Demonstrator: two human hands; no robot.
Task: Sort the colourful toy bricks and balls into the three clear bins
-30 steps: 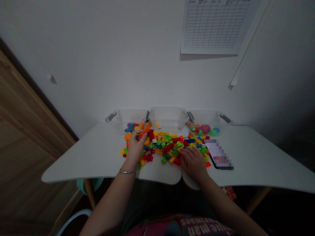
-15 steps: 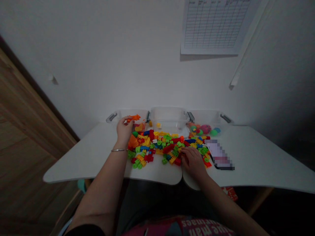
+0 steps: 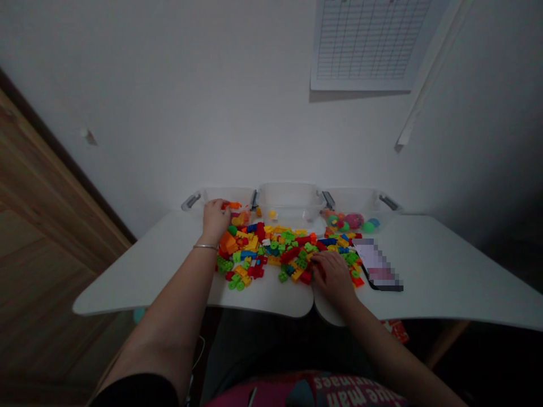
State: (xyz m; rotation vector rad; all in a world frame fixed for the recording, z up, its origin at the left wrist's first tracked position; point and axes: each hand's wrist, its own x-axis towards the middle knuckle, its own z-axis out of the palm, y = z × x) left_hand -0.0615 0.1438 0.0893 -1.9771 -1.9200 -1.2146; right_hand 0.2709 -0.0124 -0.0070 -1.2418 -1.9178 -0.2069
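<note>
My left hand (image 3: 216, 219), a bangle on its wrist, reaches over the left clear bin (image 3: 207, 195). Its fingers are closed on an orange toy piece (image 3: 233, 206), whose exact kind is too small to tell. Beneath it, more orange and red pieces (image 3: 241, 217) show through the bin's wall. My right hand (image 3: 333, 272) rests at the front right of a pile of coloured building blocks (image 3: 278, 249). Its fingers are curled beside red and yellow blocks (image 3: 304, 277); whatever they pinch is hidden.
A middle clear bin (image 3: 291, 195) holds a few small yellow pieces. In the right clear bin (image 3: 356, 198) lie coloured balls (image 3: 354, 220). A phone (image 3: 377, 265) lies right of the pile on the white table (image 3: 428, 271). The wall stands directly behind the bins.
My left hand has lowered slightly into the left bin with the orange toy piece, which now shows less. My right hand has hardly moved.
</note>
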